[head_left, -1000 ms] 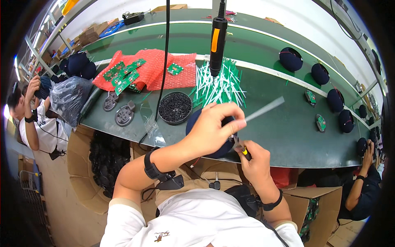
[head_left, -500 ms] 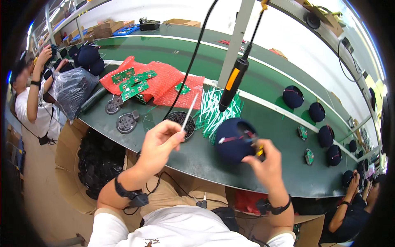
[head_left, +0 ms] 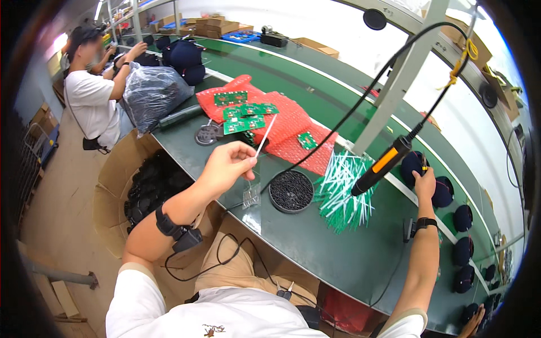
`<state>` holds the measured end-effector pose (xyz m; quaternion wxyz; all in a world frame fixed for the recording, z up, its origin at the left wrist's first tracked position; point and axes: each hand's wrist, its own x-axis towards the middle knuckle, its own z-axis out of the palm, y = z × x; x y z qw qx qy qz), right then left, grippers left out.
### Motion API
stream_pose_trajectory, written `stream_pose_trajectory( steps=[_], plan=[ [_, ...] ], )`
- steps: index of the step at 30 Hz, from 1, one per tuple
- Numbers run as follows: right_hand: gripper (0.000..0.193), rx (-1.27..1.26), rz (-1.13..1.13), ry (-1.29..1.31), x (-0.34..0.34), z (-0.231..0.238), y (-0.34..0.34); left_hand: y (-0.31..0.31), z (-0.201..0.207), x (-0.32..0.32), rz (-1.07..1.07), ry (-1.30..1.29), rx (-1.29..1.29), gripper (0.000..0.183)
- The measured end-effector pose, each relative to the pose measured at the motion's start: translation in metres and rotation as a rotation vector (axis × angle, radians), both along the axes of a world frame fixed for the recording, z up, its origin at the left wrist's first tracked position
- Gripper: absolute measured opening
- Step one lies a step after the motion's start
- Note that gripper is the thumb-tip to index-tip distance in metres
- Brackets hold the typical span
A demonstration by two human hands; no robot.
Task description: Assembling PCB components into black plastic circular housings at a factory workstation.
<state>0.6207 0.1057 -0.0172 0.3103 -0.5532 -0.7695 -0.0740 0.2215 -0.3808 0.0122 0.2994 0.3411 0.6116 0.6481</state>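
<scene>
My left hand (head_left: 226,164) is closed, pinching a thin white strip (head_left: 266,136) that points up over the green circuit boards (head_left: 244,124). Reaching far to the right, my right hand (head_left: 426,185) has its fingers closed at the near edge of a navy-blue round shell (head_left: 411,167). A small yellow piece (head_left: 424,164) shows at its fingertips. Beside my left hand is a round dish of small black parts (head_left: 291,191). A pile of white and green strips (head_left: 345,194) lies to its right. An orange-and-black electric screwdriver (head_left: 383,164) hangs above that pile.
Red bubble wrap (head_left: 284,127) lies under the boards, near a grey round part (head_left: 207,134). More navy shells (head_left: 463,218) line the right side. A carton of black parts (head_left: 118,188) stands left of the bench. A co-worker (head_left: 93,90) is beside a plastic bag (head_left: 155,93).
My right hand has carried the navy shell away from the bench's middle to the row at the far right. My left hand still holds the white strip. The view has shifted left.
</scene>
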Motion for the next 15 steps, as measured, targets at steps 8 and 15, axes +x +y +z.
stream_pose_trajectory(
  steps=[8, 15],
  plan=[
    [0.041, 0.035, 0.099, 0.029, -0.008, -0.022, -0.033, 0.092, 0.043, -0.096, 0.097, 0.596, -0.243, 0.015],
    [0.029, -0.086, 0.142, -0.241, -0.017, -0.063, -0.062, 0.136, 0.035, -0.169, 0.275, 1.137, -0.549, 0.013]
  ],
)
